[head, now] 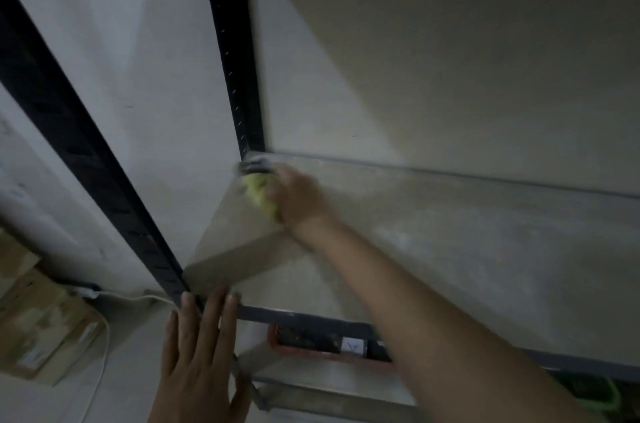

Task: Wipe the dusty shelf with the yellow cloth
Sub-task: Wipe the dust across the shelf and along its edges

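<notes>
Left hand (199,350) up close: fingers (213,308) straight and flat, tips resting where the front upright (86,159) meets the shelf (450,242) edge. Further in, the right hand (299,197) grips the bunched yellow cloth (259,194), pressing it on the dusty shelf's back-left corner. Kinda blurry.

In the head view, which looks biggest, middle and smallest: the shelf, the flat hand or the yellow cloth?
1. shelf, biggest by far.
2. left hand, though nearness to the camera enlarges it.
3. yellow cloth, partly hidden by the right hand.
</notes>
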`<state>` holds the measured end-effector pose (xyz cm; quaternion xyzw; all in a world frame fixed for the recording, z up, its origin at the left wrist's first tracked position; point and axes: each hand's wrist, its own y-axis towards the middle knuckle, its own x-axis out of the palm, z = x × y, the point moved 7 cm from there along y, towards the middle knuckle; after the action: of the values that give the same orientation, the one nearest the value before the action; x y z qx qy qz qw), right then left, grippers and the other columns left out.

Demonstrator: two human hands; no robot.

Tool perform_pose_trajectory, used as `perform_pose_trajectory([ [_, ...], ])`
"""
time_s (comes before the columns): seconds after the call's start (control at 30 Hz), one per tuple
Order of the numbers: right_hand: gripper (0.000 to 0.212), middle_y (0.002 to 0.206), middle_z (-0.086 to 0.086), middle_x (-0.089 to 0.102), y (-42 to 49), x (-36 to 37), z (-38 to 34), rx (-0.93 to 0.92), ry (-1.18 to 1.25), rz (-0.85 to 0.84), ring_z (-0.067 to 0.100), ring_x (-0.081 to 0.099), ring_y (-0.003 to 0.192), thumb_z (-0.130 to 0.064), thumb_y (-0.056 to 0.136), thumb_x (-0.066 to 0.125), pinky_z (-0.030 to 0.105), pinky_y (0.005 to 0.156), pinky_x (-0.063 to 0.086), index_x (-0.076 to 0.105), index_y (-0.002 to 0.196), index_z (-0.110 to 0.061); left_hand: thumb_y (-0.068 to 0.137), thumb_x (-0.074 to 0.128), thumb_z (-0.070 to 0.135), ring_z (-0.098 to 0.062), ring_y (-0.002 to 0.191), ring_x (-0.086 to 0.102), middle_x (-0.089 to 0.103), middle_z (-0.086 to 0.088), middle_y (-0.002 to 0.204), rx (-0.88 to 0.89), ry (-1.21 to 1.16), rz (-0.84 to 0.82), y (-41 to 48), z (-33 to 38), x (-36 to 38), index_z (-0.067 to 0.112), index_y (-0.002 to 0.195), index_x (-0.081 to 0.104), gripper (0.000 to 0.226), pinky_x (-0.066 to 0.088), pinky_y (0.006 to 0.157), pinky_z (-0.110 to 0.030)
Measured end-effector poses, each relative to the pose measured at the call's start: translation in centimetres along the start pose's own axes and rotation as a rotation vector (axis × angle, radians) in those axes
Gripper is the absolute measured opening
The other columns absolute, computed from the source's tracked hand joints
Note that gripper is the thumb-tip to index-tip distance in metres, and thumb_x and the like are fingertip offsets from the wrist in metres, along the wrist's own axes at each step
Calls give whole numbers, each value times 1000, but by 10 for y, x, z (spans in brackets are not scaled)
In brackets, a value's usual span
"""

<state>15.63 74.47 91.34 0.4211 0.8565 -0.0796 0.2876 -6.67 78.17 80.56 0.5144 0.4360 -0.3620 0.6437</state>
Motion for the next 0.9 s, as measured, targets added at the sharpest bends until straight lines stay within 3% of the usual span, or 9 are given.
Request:
perform_pose_trajectory([
  [0.1, 36, 125, 11, 64, -22, -111, 74, 166, -313, 309, 30, 61, 114, -20, 98, 46, 35, 95, 46, 56, 132, -16, 63, 49, 47, -41, 158, 5, 40, -17, 158, -8, -33, 7, -1, 0, 3, 10, 156, 27, 103, -1, 128, -44],
  [0.2, 37, 124, 21, 62, -35, -168, 125, 344, -605, 432, 40, 59, 109, -25, 98, 42, 46, 93, 48, 56, 128, -9, 64, 49, 44, -52, 148, 20, 49, -24, 153, -5, -34, 5, 1, 1, 3, 5, 153, 31, 99, 5, 126, -48],
  [0.27, 38, 122, 23, 61, -20, -149, 125, 340, -696, 414, 41, 59, 108, -28, 97, 43, 46, 93, 47, 56, 127, -8, 65, 48, 40, -52, 144, 25, 53, -27, 149, -12, -30, 9, 2, 1, 3, 1, 149, 36, 94, 8, 123, -50],
  [0.43, 40, 136, 12, 56, 35, -29, 56, 3, -576, 300, 30, 52, 124, -31, 92, 54, 36, 103, 38, 57, 129, -15, 68, 49, 36, -49, 142, 28, 53, -23, 148, 13, -3, 45, 1, -2, 1, 0, 148, 46, 88, 13, 120, -50],
  [0.6, 32, 118, 6, 68, 65, 68, -23, -193, -218, -277, 18, 62, 106, -17, 84, 63, 24, 86, 46, 69, 116, -17, 68, 50, 33, -46, 140, 31, 58, -23, 145, 6, 22, 23, 0, 1, -4, 0, 141, 58, 81, 14, 119, -48],
  [0.67, 29, 111, 4, 71, 66, 36, -29, -225, -103, -162, 10, 61, 101, -7, 85, 57, 16, 84, 44, 72, 109, -14, 68, 52, 33, -45, 143, 30, 55, -24, 148, 9, -12, 41, -3, 0, -8, 3, 145, 54, 83, 13, 122, -46],
  [0.73, 26, 102, 0, 70, 53, -13, -12, -248, -174, 32, 8, 58, 95, -4, 87, 52, 18, 80, 41, 71, 103, -14, 70, 53, 35, -42, 151, 21, 41, -25, 157, -24, -128, 95, -11, -6, -13, 3, 149, 42, 86, 11, 127, -38],
  [0.8, 24, 96, -1, 69, 30, -34, 11, -234, -265, 47, 14, 60, 90, -3, 89, 51, 24, 78, 40, 71, 99, -13, 74, 54, 37, -31, 159, 7, 26, -24, 163, -145, -330, 173, -16, -20, -20, 3, 153, 32, 89, 20, 127, -39],
  [0.9, 32, 114, 6, 71, 12, -31, 28, -133, -335, 40, 23, 64, 102, -14, 90, 50, 31, 87, 49, 68, 116, -21, 83, 56, 40, -15, 160, 7, 14, -16, 169, -264, -490, 241, -8, -33, -30, 8, 161, 20, 92, 32, 115, -50],
])
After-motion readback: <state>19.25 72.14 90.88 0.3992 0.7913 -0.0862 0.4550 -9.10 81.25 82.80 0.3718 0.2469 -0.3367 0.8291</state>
